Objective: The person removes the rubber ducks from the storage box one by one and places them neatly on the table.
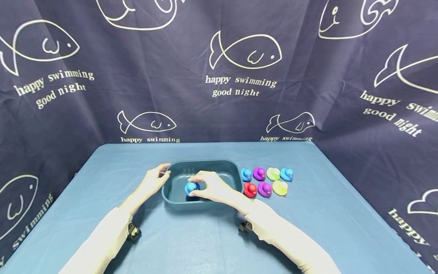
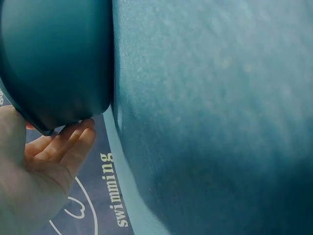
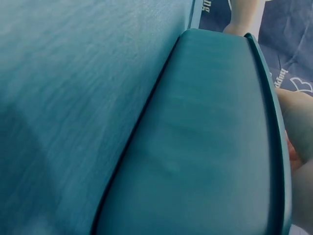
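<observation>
A blue rubber duck (image 1: 192,188) is pinched between the thumb and fingers of my right hand (image 1: 213,186), inside the left half of a dark teal rectangular basin (image 1: 202,206). In the right wrist view, the basin's long outer wall (image 3: 195,132) hides the duck and most of that hand. My left hand (image 1: 153,179) touches the basin's left end, thumb and fingertips at the rim. From the left wrist view, its fairly straight fingers (image 2: 78,149) lie against the outside of the end wall.
Right of the basin, several rubber ducks stand in two rows: a blue duck (image 1: 246,174), purple duck (image 1: 259,174), pale green duck (image 1: 273,174) and another blue duck (image 1: 286,174) behind; a red duck (image 1: 250,190), purple duck (image 1: 264,189) and yellow duck (image 1: 280,188) in front.
</observation>
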`<state>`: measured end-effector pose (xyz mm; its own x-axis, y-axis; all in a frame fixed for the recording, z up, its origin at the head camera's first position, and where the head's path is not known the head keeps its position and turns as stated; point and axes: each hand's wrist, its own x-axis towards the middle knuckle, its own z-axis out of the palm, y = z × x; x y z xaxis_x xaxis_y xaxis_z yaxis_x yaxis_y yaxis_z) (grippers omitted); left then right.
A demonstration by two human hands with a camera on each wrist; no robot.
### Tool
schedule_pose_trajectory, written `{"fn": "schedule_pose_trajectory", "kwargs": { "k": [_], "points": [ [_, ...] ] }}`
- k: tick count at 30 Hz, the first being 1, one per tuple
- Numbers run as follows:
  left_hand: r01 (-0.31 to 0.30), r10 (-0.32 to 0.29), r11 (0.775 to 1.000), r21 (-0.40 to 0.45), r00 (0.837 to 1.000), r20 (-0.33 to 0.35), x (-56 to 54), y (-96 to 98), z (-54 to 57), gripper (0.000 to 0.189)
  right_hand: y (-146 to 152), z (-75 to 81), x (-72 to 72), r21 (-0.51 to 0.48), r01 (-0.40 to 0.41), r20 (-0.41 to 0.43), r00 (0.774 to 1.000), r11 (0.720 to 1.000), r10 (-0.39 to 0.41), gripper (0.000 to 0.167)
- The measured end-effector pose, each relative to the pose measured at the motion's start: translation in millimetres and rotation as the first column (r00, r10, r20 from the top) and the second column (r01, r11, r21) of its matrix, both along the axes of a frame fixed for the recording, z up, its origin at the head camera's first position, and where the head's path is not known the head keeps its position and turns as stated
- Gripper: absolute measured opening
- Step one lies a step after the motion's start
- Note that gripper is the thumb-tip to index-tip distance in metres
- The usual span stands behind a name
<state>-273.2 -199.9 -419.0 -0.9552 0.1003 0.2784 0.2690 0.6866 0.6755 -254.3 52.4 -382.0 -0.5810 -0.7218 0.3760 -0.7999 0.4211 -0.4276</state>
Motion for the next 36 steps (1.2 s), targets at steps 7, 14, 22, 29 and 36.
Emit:
{"fn": "schedule_pose_trajectory", "kwargs": {
  "k": [7,14,22,29,36],
  "points": [
    [-0.001,0.001,1.000,0.003,1.000,0.000,-0.5,-0.5,-1.3,0.038,11,2.1,3.2,-0.039,0.003,-0.019,1.000,0.999,-0.003,0.033],
    [0.004,-0.004,1.000,0.005,1.000,0.000,-0.8,0.3,1.0,0.039,20,4.9,6.2,-0.058,0.006,-0.031,1.000,0.998,-0.008,0.035],
    [0.004,-0.004,1.000,0.009,1.000,-0.003,-0.9,0.1,1.4,0.038,32,5.6,3.5,-0.066,0.013,-0.052,0.998,0.998,-0.017,0.035],
    [-0.001,0.001,1.000,0.002,1.000,-0.006,-0.6,-0.5,0.0,0.039,43,8.3,0.2,-0.095,0.006,-0.069,0.998,0.995,-0.012,0.035],
    [-0.002,0.002,1.000,0.001,1.000,-0.007,-0.1,-0.3,-0.3,0.039,52,11.3,1.2,-0.086,0.017,-0.097,0.995,0.996,-0.025,0.033]
  ]
}}
